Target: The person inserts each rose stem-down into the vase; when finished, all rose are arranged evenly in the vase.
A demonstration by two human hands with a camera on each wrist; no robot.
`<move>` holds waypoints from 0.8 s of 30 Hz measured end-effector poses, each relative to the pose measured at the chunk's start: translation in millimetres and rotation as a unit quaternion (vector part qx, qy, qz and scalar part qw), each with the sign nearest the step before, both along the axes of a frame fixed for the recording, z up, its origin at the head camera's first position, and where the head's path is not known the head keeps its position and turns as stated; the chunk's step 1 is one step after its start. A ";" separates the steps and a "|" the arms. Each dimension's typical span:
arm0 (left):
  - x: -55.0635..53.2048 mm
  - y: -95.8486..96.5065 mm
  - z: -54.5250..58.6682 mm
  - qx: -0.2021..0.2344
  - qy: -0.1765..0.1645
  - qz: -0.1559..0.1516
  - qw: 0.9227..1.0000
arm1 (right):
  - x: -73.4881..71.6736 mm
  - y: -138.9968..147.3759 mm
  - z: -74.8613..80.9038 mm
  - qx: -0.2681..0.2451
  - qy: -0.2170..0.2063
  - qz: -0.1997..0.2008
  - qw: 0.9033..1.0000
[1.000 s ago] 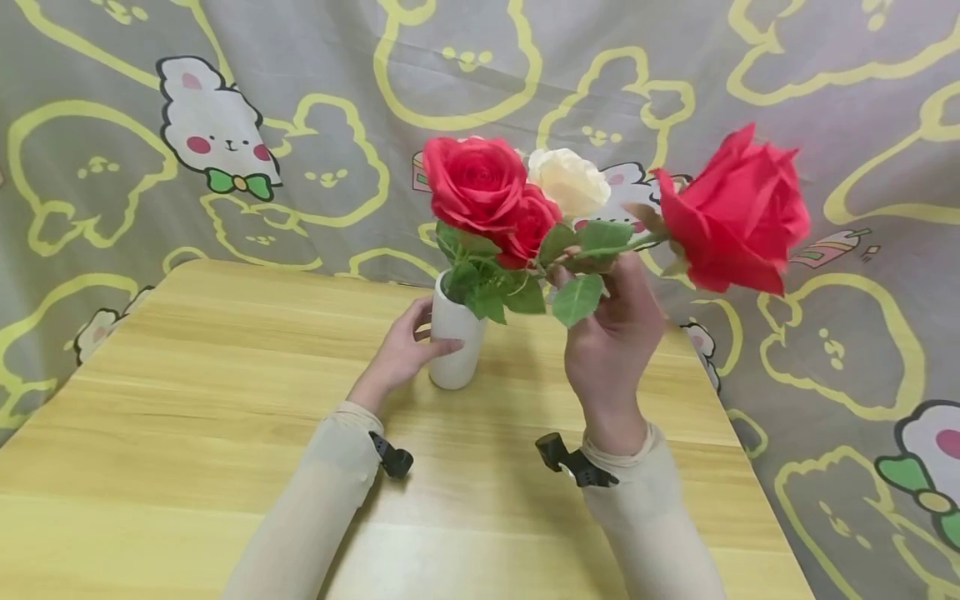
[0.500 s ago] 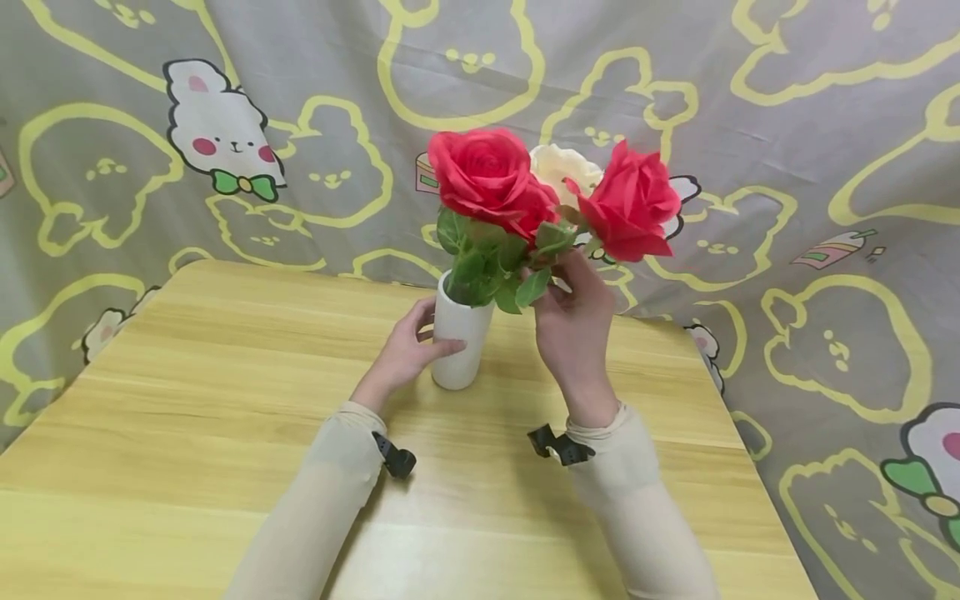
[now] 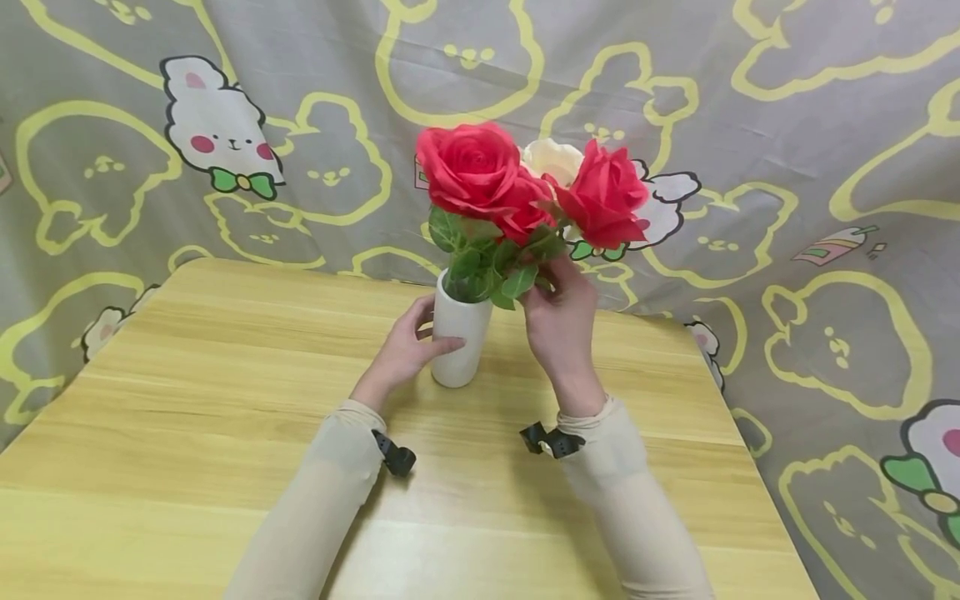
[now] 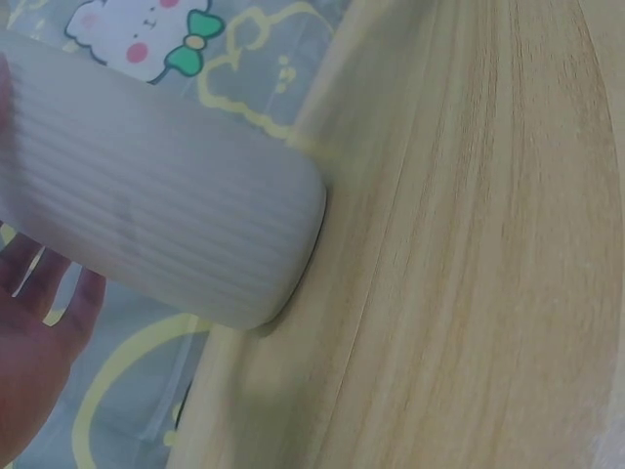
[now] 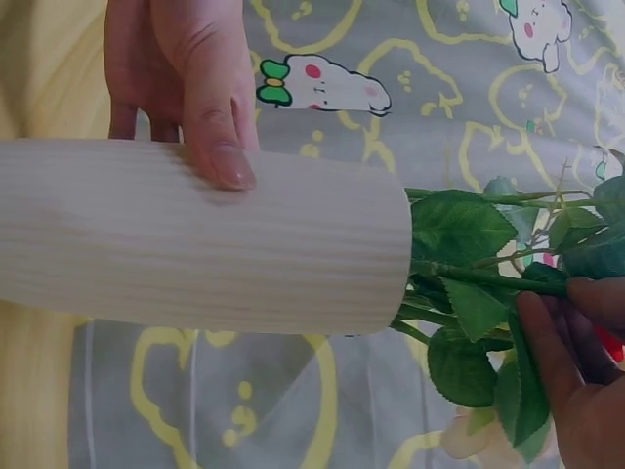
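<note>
A white ribbed vase (image 3: 463, 337) stands upright on the wooden table, and my left hand (image 3: 401, 354) grips its side. The thumb lies across the front of the vase, as the right wrist view also shows. My right hand (image 3: 561, 333) pinches the green stem (image 5: 479, 277) of a red rose (image 3: 606, 193) just above the vase mouth. That stem's lower end enters the vase, where its tip is hidden. Other red roses (image 3: 472, 171) and a cream rose (image 3: 553, 157) rise from the same vase, with green leaves (image 3: 465, 262) around the rim.
The light wooden table (image 3: 225, 400) spreads out around the vase. Behind it hangs a grey curtain (image 3: 315, 50) with yellow animal outlines and rabbits. A black strap camera (image 3: 396, 454) sits on the left wrist, another (image 3: 553, 440) on the right.
My right hand has moved left and slightly down with the red rose, bringing its bloom in beside the others and its stem into the vase. My left hand has stayed on the vase.
</note>
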State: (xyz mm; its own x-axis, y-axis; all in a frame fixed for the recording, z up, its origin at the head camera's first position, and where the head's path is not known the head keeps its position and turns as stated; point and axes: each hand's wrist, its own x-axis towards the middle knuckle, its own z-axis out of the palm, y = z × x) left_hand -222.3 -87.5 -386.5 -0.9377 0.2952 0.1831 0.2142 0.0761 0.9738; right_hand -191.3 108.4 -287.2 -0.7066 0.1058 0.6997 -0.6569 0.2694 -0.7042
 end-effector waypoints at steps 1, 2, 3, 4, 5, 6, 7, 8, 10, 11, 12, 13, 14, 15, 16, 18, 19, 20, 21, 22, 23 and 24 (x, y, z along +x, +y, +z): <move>0.2 -0.2 0.1 0.000 0.000 0.000 1.000 | -1.4 -0.7 -1.5 -0.001 -0.005 0.001 1.000; 0.5 -0.3 0.2 0.001 0.000 0.001 1.000 | -2.7 -1.2 -3.5 -0.003 -0.013 0.001 1.000; 0.4 -0.3 -0.3 0.001 0.000 0.001 1.000 | -4.1 -1.7 -5.7 -0.006 -0.023 0.002 1.000; 0.3 -0.3 -0.7 0.001 0.000 0.001 1.000 | -5.2 -2.2 -7.8 -0.007 -0.036 0.004 0.999; 0.2 -0.2 -1.0 0.001 0.000 0.000 1.000 | -6.4 -2.7 -10.1 -0.006 -0.050 0.005 0.999; 0.1 0.0 -1.4 0.002 0.001 -0.001 1.000 | -7.3 -2.9 -12.2 -0.004 -0.065 0.006 0.998; -0.1 0.2 -1.6 0.001 0.002 -0.002 1.000 | -7.7 -3.0 -13.7 -0.003 -0.078 0.008 0.997; -0.1 0.4 -1.6 0.000 0.003 -0.002 1.000 | -8.1 -2.8 -15.1 -0.001 -0.087 0.010 0.996; 0.0 0.6 -1.0 0.001 0.005 -0.003 1.000 | -8.9 -2.5 -16.5 0.008 -0.097 0.011 0.995; 0.2 0.6 -0.6 0.001 0.005 -0.003 1.000 | -9.3 -2.2 -16.9 0.010 -0.099 0.013 0.995; 0.2 0.7 -0.6 0.001 0.006 -0.002 1.000 | -9.7 -1.9 -17.4 0.010 -0.101 0.016 0.995; 0.0 0.8 -0.4 0.000 0.007 -0.002 1.000 | -9.8 -1.6 -17.4 0.008 -0.101 0.017 0.995; 0.0 0.9 0.0 0.000 0.007 -0.002 1.000 | -10.1 -1.3 -17.8 0.006 -0.102 0.018 0.995; -0.2 1.0 0.0 -0.001 0.007 -0.003 1.000 | -10.1 -1.0 -18.1 0.004 -0.103 0.017 0.994; -0.3 1.1 0.0 -0.002 0.007 -0.003 1.000 | -10.1 -0.9 -18.4 -0.001 -0.106 0.020 0.994; -0.7 1.2 -0.6 -0.004 0.006 -0.003 1.000 | -10.2 -0.9 -19.1 -0.010 -0.108 0.027 0.994; -0.5 1.1 -0.5 -0.005 0.006 -0.004 1.000 | -10.1 -1.0 -19.5 -0.012 -0.107 0.029 0.994; -0.3 1.2 -0.3 -0.006 0.006 -0.004 1.000 | -10.4 -1.1 -20.0 -0.012 -0.103 0.030 0.994; -0.2 1.3 -0.2 -0.005 0.006 -0.003 1.000 | -10.9 -1.2 -20.7 -0.010 -0.100 0.033 0.994; 0.0 1.2 -0.2 -0.006 0.006 -0.002 1.000 | -11.5 -1.5 -21.5 -0.005 -0.095 0.034 0.995; -0.3 1.0 -0.9 -0.005 0.007 -0.001 1.000 | -12.2 -1.7 -22.3 0.004 -0.089 0.032 0.996; -0.1 0.8 -0.8 -0.003 0.009 -0.001 1.000 | -13.2 -1.9 -23.4 0.014 -0.083 0.028 0.996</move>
State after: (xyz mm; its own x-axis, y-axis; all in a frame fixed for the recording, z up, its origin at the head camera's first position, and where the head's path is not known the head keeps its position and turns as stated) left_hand -222.4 -86.7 -387.3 -0.9338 0.2985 0.1975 0.2313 0.0823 0.9694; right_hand -204.4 106.5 -310.5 -0.8174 0.0451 0.5743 -0.5461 0.2569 -0.7974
